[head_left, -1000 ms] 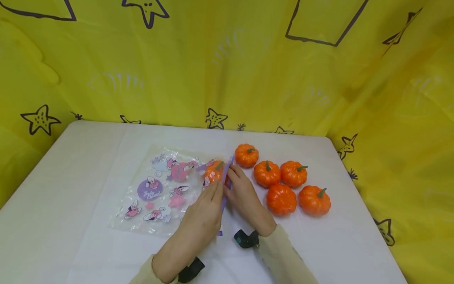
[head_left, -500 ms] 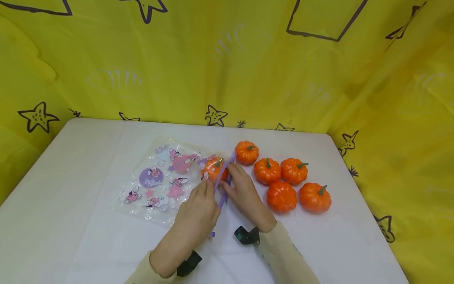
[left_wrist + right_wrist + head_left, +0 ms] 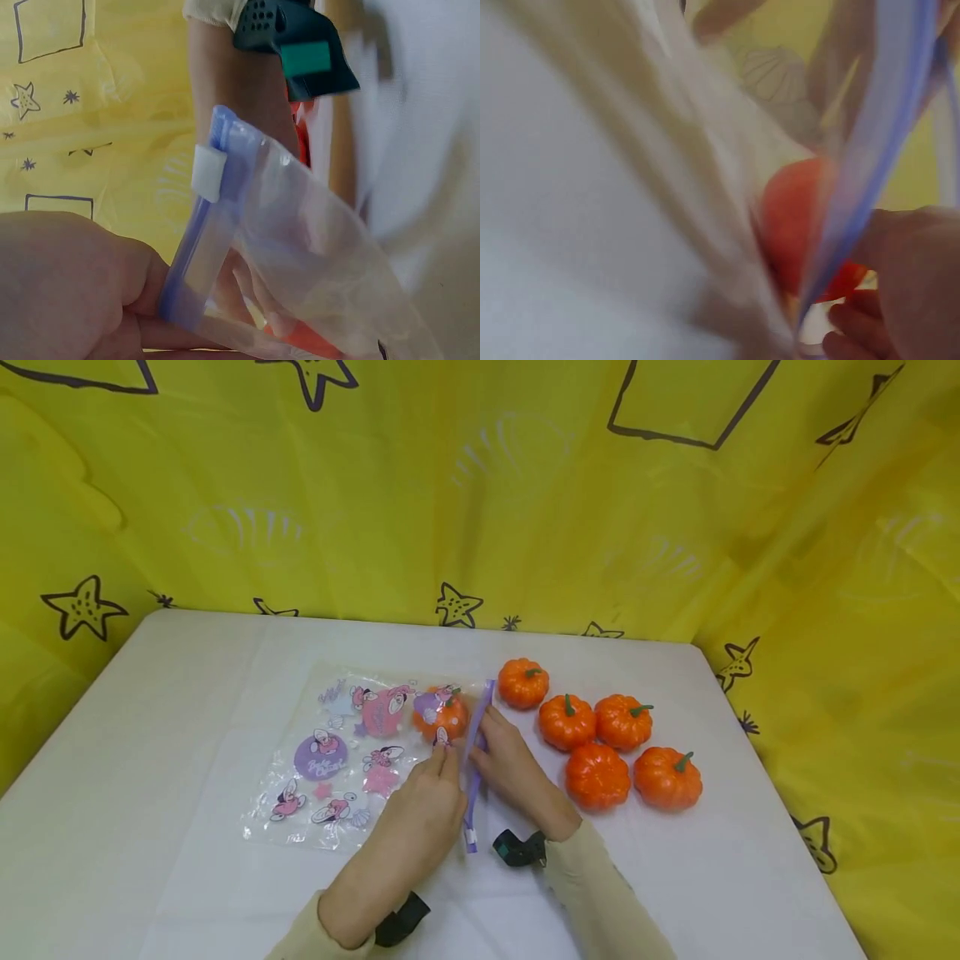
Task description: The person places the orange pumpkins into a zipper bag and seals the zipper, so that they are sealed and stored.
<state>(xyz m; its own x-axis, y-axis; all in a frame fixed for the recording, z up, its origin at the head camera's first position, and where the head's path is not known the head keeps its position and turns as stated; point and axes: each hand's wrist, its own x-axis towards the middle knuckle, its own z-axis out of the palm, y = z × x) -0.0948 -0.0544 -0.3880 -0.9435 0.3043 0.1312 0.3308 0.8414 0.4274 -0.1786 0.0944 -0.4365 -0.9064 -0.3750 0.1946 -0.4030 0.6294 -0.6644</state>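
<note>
A clear slider bag [image 3: 288, 747] with pink and purple prints lies on the table, its purple zip mouth to the right. An orange mini pumpkin [image 3: 438, 722] sits inside it, just within the mouth. My left hand [image 3: 420, 814] pinches the bag's edge near the mouth; in the left wrist view, the white slider [image 3: 208, 174] is beyond that hand. My right hand [image 3: 521, 777] is at the mouth, fingers reaching in toward the pumpkin, fingertips partly hidden by the purple strip. In the right wrist view, the pumpkin [image 3: 799, 217] shows orange through the blurred plastic.
Several orange pumpkins [image 3: 567, 722] are grouped right of the bag, one of them [image 3: 523, 683] farther back. The white table [image 3: 187, 693] meets a yellow curtain [image 3: 375, 527] printed with starfish. Black wrist cameras [image 3: 519, 850] sit below both hands.
The pumpkin in the bag has shifted slightly left, deeper inside. The bag's mouth parted half a second ago and now looks narrower. Both hands have stayed close to where they were.
</note>
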